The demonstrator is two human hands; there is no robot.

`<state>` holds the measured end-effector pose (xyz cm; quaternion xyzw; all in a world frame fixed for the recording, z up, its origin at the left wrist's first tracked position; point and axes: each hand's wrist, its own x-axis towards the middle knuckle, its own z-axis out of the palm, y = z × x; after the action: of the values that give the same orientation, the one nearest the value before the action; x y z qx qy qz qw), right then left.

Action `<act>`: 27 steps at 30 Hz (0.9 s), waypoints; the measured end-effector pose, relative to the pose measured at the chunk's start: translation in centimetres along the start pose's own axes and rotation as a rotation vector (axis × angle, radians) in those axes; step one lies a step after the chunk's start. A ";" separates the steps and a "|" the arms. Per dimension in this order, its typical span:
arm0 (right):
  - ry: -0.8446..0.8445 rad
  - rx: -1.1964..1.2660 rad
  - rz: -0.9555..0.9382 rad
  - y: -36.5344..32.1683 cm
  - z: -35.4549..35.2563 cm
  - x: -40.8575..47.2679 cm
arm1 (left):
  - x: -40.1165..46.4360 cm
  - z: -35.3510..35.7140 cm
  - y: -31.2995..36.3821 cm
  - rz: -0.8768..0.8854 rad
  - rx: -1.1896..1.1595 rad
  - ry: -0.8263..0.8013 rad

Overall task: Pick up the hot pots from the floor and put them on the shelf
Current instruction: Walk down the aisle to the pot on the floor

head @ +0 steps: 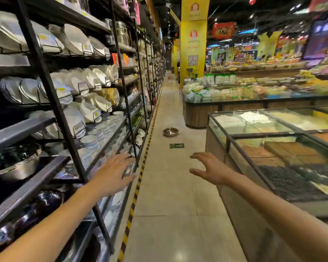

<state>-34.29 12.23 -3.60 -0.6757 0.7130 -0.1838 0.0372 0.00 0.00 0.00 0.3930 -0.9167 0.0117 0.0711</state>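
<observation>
A steel hot pot (170, 132) with two side handles sits on the tiled aisle floor, well ahead of me. My left hand (114, 173) is stretched forward with spread fingers, in front of the black shelf (45, 74) on the left, holding nothing. My right hand (210, 168) is raised over the aisle, fingers apart and curved, also empty. Both hands are far short of the pot. A dark steel pot (15, 163) rests on a lower shelf at the left.
The shelf holds white plates and bowls (91, 110). A yellow-black striped line (140, 176) runs along its base. Glass-topped grain bins (273, 148) line the right side. A green arrow sticker (176, 145) marks the floor. A yellow pillar (193, 44) stands farther back.
</observation>
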 end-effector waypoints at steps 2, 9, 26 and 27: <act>0.004 0.008 0.034 3.6 0.8 1.9 | 4.6 2.5 0.6 0.010 0.002 -0.045; -0.037 0.003 0.140 19.4 1.5 13.9 | 24.1 10.3 1.4 0.007 -0.037 -0.066; -0.162 0.012 0.129 39.4 10.4 53.5 | 62.9 24.7 -11.3 -0.093 -0.052 -0.140; -0.168 0.029 0.140 40.2 11.0 56.3 | 65.7 25.5 -12.5 -0.089 -0.067 -0.149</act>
<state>-73.90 -44.29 -15.44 -0.6366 0.7501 -0.1339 0.1194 -38.78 -57.84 -16.46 0.4305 -0.9010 -0.0514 0.0162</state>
